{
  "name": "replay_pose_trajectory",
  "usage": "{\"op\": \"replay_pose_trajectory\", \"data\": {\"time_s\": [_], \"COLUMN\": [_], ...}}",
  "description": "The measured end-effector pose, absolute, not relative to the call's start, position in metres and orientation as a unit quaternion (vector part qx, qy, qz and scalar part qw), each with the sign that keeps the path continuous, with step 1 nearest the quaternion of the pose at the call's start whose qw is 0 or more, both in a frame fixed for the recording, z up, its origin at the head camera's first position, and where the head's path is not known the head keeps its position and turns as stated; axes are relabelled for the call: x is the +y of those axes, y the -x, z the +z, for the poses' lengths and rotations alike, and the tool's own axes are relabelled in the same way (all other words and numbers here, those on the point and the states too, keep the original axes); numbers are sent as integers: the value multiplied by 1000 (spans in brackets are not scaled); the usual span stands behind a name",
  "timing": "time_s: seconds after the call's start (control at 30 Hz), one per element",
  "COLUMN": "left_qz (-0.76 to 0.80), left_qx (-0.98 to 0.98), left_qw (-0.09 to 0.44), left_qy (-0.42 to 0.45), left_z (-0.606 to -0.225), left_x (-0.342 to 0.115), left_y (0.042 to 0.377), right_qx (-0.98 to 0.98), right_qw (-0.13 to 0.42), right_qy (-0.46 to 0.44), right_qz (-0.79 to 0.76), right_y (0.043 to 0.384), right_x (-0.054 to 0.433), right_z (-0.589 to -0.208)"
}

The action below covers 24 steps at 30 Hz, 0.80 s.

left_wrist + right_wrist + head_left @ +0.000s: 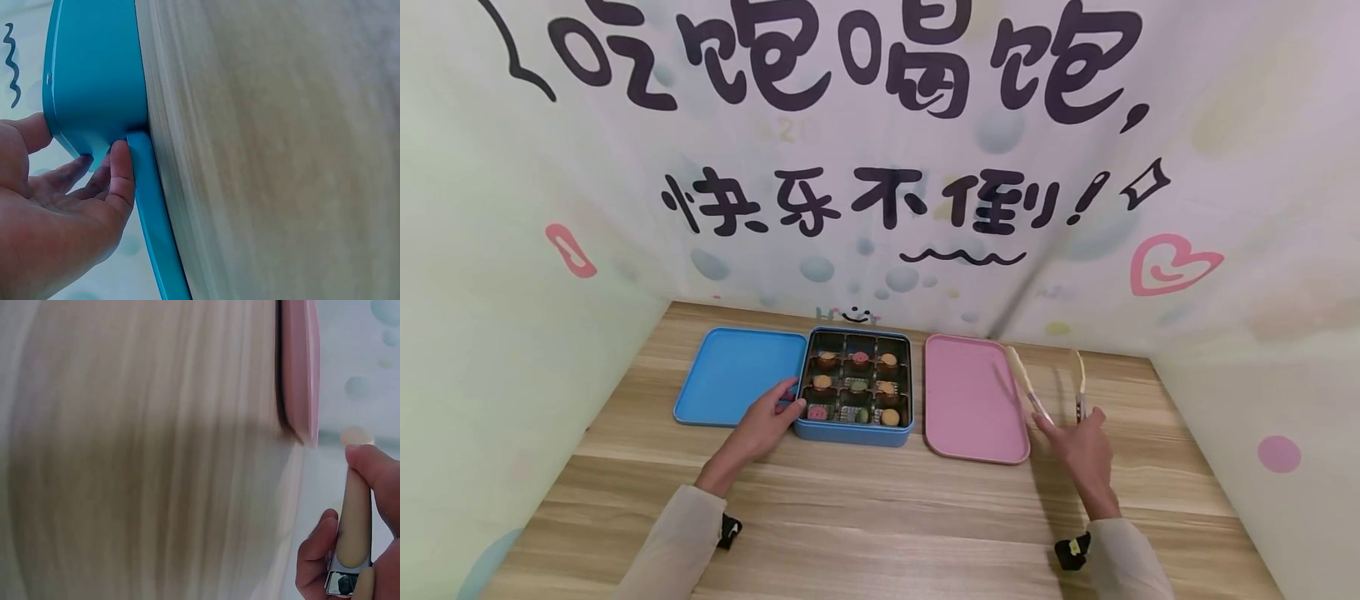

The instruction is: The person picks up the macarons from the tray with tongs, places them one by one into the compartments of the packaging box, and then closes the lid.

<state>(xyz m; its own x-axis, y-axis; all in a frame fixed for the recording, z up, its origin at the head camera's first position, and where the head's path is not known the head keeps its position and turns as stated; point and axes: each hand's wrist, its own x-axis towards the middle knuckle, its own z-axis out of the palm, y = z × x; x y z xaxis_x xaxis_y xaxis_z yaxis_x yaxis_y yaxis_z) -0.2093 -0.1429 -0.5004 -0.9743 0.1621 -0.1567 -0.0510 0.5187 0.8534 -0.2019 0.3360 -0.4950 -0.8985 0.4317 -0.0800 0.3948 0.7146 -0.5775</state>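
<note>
A square blue tin [853,432] stands at the middle of the table, with a dark compartment tray inside. Small round cookies [860,358] in orange, pink and green lie in its compartments. My left hand [769,423] rests against the tin's left side; in the left wrist view the thumb touches the rim and the relaxed fingertips meet the wall near the corner. My right hand [1084,454] grips a pair of tongs [1028,385] with pale beige ends, to the right of the pink tray [976,400]. The tongs' two arms are spread, with nothing between their ends.
A blue lid [741,375] lies flat left of the tin, its edge close against it. The wooden table [850,517] meets a printed wall sheet [850,275] at the back, and pale walls stand on both sides.
</note>
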Motion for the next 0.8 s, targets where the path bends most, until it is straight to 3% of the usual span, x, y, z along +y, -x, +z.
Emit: {"op": "replay_pose_trajectory", "data": {"time_s": [0.8], "left_qz": [489], "left_qx": [866], "left_qw": [103], "left_qy": [-32], "left_z": [-502], "left_x": [-143], "left_y": [210], "right_qx": [-939], "right_qw": [0], "right_qy": [231], "right_qz": [256], "right_y": [202], "right_x": [360], "right_z": [-506]}}
